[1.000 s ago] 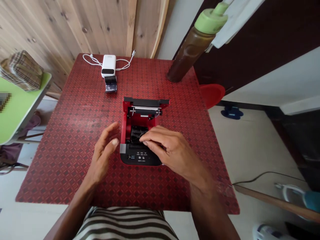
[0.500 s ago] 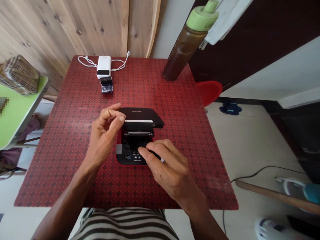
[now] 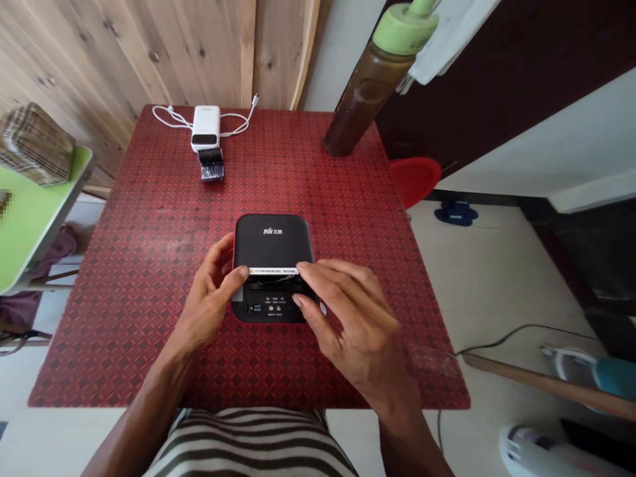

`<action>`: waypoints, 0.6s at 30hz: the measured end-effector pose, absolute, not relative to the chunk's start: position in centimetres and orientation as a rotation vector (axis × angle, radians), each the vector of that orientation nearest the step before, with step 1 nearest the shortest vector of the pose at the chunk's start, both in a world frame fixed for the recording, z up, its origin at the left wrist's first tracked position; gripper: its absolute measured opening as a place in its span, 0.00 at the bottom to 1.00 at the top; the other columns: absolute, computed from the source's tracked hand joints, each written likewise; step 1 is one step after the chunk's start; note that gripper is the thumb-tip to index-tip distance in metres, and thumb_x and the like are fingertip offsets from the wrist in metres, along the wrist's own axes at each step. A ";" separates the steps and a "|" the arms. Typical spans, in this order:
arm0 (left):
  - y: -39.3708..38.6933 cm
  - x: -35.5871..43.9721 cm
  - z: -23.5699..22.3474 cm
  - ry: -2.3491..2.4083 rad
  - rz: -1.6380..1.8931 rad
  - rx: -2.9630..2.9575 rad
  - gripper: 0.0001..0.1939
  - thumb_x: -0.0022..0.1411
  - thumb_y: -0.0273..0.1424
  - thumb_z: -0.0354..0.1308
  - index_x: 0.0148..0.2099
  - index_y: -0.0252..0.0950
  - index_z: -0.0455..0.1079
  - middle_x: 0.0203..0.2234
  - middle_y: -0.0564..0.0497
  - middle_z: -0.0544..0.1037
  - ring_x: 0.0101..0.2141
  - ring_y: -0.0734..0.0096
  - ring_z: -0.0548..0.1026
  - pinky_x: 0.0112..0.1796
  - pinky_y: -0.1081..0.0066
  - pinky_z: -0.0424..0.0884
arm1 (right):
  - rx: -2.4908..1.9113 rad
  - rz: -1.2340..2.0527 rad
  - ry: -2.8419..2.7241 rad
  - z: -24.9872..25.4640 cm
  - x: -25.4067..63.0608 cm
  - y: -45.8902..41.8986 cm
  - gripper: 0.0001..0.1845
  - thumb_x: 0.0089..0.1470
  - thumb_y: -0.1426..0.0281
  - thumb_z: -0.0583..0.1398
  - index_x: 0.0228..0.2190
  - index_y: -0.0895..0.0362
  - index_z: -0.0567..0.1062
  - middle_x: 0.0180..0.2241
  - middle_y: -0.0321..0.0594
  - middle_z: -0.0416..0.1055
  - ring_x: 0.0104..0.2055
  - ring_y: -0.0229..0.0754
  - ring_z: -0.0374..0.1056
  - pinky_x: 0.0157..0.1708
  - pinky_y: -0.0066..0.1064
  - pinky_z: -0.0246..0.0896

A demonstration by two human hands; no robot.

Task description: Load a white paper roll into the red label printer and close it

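Note:
A small black label printer (image 3: 273,242) with a red base sits in the middle of the red patterned table (image 3: 149,265), its lid down. My left hand (image 3: 211,298) clasps the printer's left side, thumb pressing on the lid's front edge by the white label strip. My right hand (image 3: 348,318) lies over the printer's front right corner, its fingers stretched out, with the fingertips on the lid edge and just above the button panel. Nothing else is in either hand.
A white power bank (image 3: 205,127) with a white cable and a small black roll-like piece (image 3: 211,164) lie at the table's far left. A tall brown bottle (image 3: 368,93) with a green cap stands at the far right. A green side table (image 3: 30,218) is left, a red stool (image 3: 415,179) right.
The printer's lid, standing open a second ago, has been swung down and is now closed. My left hand went from the lid to the printer's side; my right hand left the paper bay.

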State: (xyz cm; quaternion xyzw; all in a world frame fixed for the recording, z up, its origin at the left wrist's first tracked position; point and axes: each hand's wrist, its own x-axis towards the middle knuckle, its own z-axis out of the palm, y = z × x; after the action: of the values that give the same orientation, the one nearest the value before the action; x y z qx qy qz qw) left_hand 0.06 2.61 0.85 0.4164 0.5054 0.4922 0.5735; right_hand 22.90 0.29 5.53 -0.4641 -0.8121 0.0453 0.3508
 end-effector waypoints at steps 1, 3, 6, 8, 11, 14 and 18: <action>2.6 0.0 0.8 1.180 1.154 0.980 0.31 0.72 0.44 0.71 0.72 0.46 0.72 0.73 0.43 0.76 0.73 0.45 0.72 0.73 0.45 0.69 | -1.224 0.105 -2.113 5.5 23.0 0.3 0.21 0.73 0.76 0.64 0.64 0.51 0.78 0.50 0.44 0.89 0.56 0.53 0.83 0.56 0.49 0.78; 2.5 0.0 0.8 1.166 1.153 0.980 0.30 0.72 0.44 0.71 0.72 0.47 0.72 0.73 0.44 0.75 0.73 0.45 0.73 0.72 0.46 0.71 | -1.245 0.102 -2.137 5.3 23.0 0.3 0.19 0.74 0.75 0.64 0.62 0.52 0.79 0.48 0.43 0.89 0.58 0.53 0.82 0.58 0.47 0.76; 2.4 0.1 0.9 1.154 1.156 0.979 0.30 0.73 0.43 0.71 0.73 0.47 0.72 0.73 0.44 0.75 0.73 0.45 0.73 0.72 0.47 0.71 | -1.246 0.115 -2.155 5.1 22.9 0.1 0.15 0.74 0.76 0.63 0.59 0.56 0.79 0.48 0.44 0.89 0.58 0.51 0.82 0.60 0.45 0.74; 2.4 0.2 1.0 1.155 1.157 0.972 0.30 0.73 0.43 0.71 0.72 0.47 0.73 0.73 0.44 0.76 0.72 0.45 0.74 0.71 0.47 0.72 | -1.253 0.122 -2.153 5.0 22.8 0.1 0.14 0.74 0.75 0.64 0.58 0.57 0.80 0.48 0.45 0.89 0.58 0.51 0.83 0.60 0.45 0.74; 2.5 0.3 1.1 1.171 1.151 0.949 0.32 0.72 0.45 0.71 0.73 0.47 0.72 0.73 0.43 0.76 0.70 0.45 0.76 0.69 0.47 0.75 | -1.250 0.140 -2.114 4.6 22.7 0.1 0.15 0.74 0.75 0.64 0.59 0.57 0.79 0.48 0.46 0.89 0.57 0.52 0.83 0.58 0.46 0.76; 2.5 0.2 1.0 1.192 1.142 0.938 0.33 0.71 0.45 0.72 0.74 0.46 0.71 0.72 0.43 0.76 0.68 0.45 0.78 0.67 0.47 0.76 | -1.208 0.185 -2.048 4.3 22.9 -0.1 0.17 0.73 0.76 0.64 0.61 0.56 0.78 0.51 0.47 0.88 0.58 0.52 0.82 0.58 0.47 0.78; 1.4 -0.3 0.9 1.193 1.163 0.967 0.31 0.74 0.44 0.68 0.74 0.47 0.71 0.74 0.44 0.75 0.73 0.46 0.72 0.72 0.47 0.70 | -1.229 0.169 -1.942 4.0 23.2 -1.1 0.20 0.72 0.77 0.65 0.61 0.55 0.78 0.52 0.48 0.87 0.56 0.51 0.82 0.58 0.47 0.80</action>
State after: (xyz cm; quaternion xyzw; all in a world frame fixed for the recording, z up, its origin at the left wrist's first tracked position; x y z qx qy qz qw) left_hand -0.27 1.39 0.94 0.4122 0.5084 0.4956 0.5710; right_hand 23.23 -1.09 4.00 -0.4873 -0.7701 0.0669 0.4062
